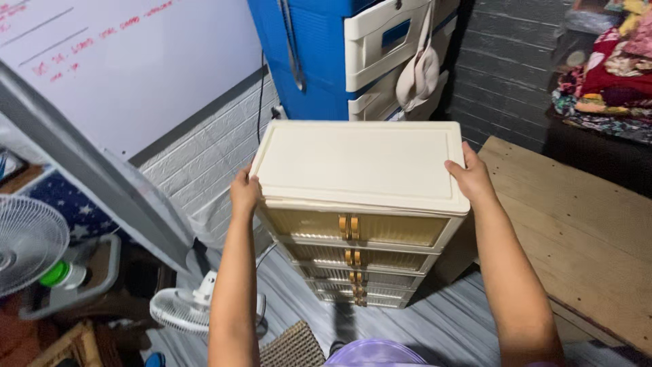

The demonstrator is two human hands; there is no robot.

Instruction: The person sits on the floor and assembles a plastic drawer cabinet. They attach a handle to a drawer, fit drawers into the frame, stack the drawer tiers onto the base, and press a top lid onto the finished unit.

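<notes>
**Two hands on the cream drawer tower**

Both of my hands are clamped on the cream drawer unit (360, 204) — left hand (244, 191) on its left top edge, right hand (470, 178) on its right top edge, fingers curled over the lid rim on each side and gripping it. The unit stands upright on the grey striped floor (448, 319), its long axis running vertical, straight down away from me. Its drawer fronts face toward me, with a column of amber handles (349, 227) down the middle. The flat lid runs left to right across my view.

Behind it, close by, I see a blue cabinet (305, 61) with cream drawers. A white brick-pattern wall (204, 163) is on the left, and a wooden platform (577, 224) sits just to the right of the unit. Down at the lower left, two white fans — one small (183, 309) on the floor, one larger (27, 245) at the frame edge.
</notes>
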